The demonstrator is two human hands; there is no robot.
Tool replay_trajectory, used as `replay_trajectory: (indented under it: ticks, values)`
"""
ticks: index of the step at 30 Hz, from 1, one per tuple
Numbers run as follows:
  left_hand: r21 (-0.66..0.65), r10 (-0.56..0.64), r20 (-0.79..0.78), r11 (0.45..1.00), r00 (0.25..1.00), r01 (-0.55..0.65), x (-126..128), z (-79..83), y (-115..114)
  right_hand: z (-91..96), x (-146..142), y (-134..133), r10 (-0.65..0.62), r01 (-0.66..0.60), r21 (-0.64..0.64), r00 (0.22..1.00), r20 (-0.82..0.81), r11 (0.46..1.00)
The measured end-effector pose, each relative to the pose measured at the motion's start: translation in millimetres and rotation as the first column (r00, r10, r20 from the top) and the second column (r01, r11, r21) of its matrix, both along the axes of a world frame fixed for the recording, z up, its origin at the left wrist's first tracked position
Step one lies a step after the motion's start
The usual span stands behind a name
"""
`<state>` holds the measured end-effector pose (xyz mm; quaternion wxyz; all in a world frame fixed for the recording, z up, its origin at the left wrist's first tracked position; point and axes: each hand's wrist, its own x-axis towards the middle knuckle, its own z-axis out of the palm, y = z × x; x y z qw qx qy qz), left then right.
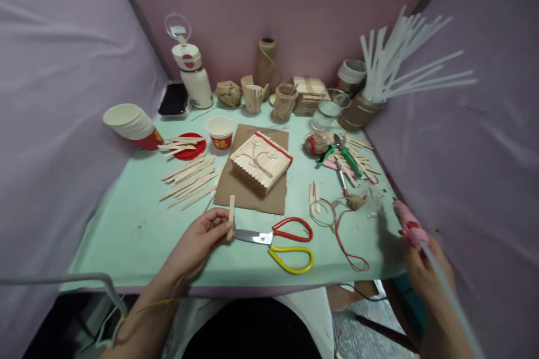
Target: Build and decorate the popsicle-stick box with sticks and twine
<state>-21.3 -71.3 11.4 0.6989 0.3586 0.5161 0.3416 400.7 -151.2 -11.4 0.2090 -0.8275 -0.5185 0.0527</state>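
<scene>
so the left hand (214,229) has one flat wooden stick (231,214) pinched upright, lower centre of the frame, and the right hand (429,269) is wrapped round one pink glue gun (407,217), lower right. one wooden-stick box (261,161) sits on one cardboard sheet (277,199) mid-frame. one pair of scissors (264,238) lies just below, two short sticks (312,200) right of centre, one pair of green-handled pliers (340,148) further up and right.

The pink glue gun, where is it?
In the head view, the pink glue gun is on the right side, held in the right hand, beside the purple cloth wall.
</scene>
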Motion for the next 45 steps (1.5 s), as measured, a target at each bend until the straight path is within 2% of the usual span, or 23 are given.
replay_trajectory:
  ticks: [1,2,7,11,17,20,23,25,26,28,30,32,34,35,36,37,39,41,43,45]
  values:
    - [-0.002,-0.033,-0.007,0.999,0.999,0.033,2,-0.2,-1,-2.0,3,1,-0.051,0.051,0.004,0.999,-0.015,0.999]
    - [0.002,-0.065,-0.012,0.998,0.998,0.065,4,-0.3,-1,-4.6,7,1,-0.048,0.048,0.0,0.999,-0.026,0.999]
    - [0.028,-0.157,0.013,0.987,0.988,0.157,10,-0.4,-3,-19.0,28,7,0.116,-0.122,0.035,0.982,0.15,0.992]
    - [0.011,-0.158,0.038,0.987,0.987,0.158,11,-1.1,-4,-30.5,37,15,0.153,-0.157,-0.003,0.958,0.245,0.988]
    - [0.03,-0.103,0.022,0.994,0.994,0.102,6,-0.9,-6,-44.2,40,19,0.203,-0.208,-0.005,0.95,0.237,0.978]
    - [0.061,-0.064,-0.051,0.996,0.997,0.067,0,-0.5,-5,-43.4,40,18,0.207,-0.214,0.001,0.95,0.233,0.977]
    - [0.133,-0.013,-0.265,0.99,0.964,0.05,-13,-1.7,0,-33.6,36,16,0.206,-0.213,-0.006,0.942,0.265,0.977]
    - [0.236,0.073,-0.48,0.97,0.874,0.049,-26,-4.2,5,-21.9,26,17,0.186,-0.196,0.002,0.935,0.302,0.981]
    - [0.311,0.145,-0.59,0.949,0.794,0.058,-32,-5.9,9,-15.0,20,18,0.173,-0.186,0.011,0.933,0.315,0.983]
    - [0.425,0.248,-0.762,0.889,0.599,0.171,-44,-9.0,15,-1.1,5,22,0.145,-0.167,0.045,0.938,0.316,0.985]
    - [0.467,0.317,-0.841,0.834,0.438,0.294,-52,-10.3,19,9.7,-8,28,0.177,-0.201,0.056,0.943,0.283,0.978]
    - [0.512,0.403,-0.85,0.781,0.339,0.357,-50,-8.9,21,14.5,-14,33,0.188,-0.212,0.064,0.945,0.266,0.975]
    - [0.58,0.492,-0.814,0.721,0.31,0.379,-36,-4.7,18,12.5,-12,34,0.177,-0.202,0.068,0.948,0.264,0.977]
    - [0.607,0.513,-0.794,0.695,0.326,0.386,-24,-1.8,17,9.4,-8,33,0.175,-0.199,0.066,0.948,0.264,0.978]
    - [0.619,0.494,-0.784,0.67,0.376,0.41,-8,1.4,15,5.6,-3,30,0.18,-0.202,0.06,0.948,0.263,0.977]
    - [0.616,0.44,-0.783,0.649,0.441,0.447,11,4.8,14,1.4,2,27,0.189,-0.209,0.053,0.947,0.26,0.976]
    - [0.542,0.224,-0.818,0.607,0.529,0.582,55,11.0,16,-6.0,11,19,0.202,-0.22,0.045,0.947,0.251,0.975]
    - [0.439,0.059,-0.864,0.575,0.5,0.691,102,14.9,27,-10.4,15,10,0.197,-0.213,0.047,0.952,0.236,0.976]
    - [0.354,0.014,-0.909,0.557,0.417,0.752,144,15.4,44,-11.6,15,3,0.183,-0.199,0.058,0.959,0.217,0.978]
    - [0.252,-0.016,-0.948,0.573,0.317,0.78,176,13.1,62,-11.4,11,-2,0.188,-0.205,0.067,0.963,0.195,0.977]
